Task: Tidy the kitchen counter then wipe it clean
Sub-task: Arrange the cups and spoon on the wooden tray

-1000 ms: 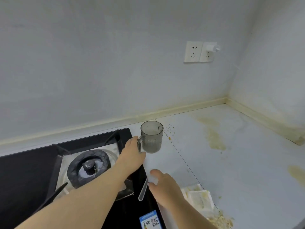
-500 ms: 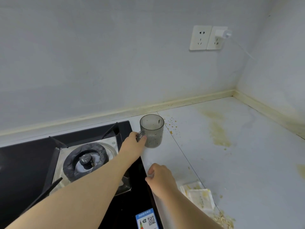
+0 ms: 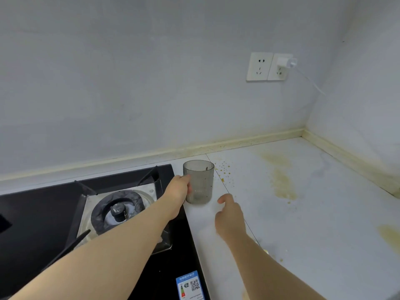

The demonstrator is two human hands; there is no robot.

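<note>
A smoky grey translucent cup stands upright on the white counter, just right of the stove. My left hand reaches over the stove and grips the cup at its handle side. My right hand hovers low over the counter in front of the cup, back up, fingers curled under, thumb out. The thin clear stick seen earlier is hidden, apparently inside that hand. Yellow stains and small specks mark the counter to the cup's right.
A black gas stove with burner and pan supports fills the left, a blue label on its front corner. Another yellow stain lies far right. Wall sockets with a plugged charger and cable sit above the corner.
My right hand closed over the clear stick at the stove's edge and moved forward toward the cup; the stick is no longer visible. My left hand keeps its grip on the cup.
</note>
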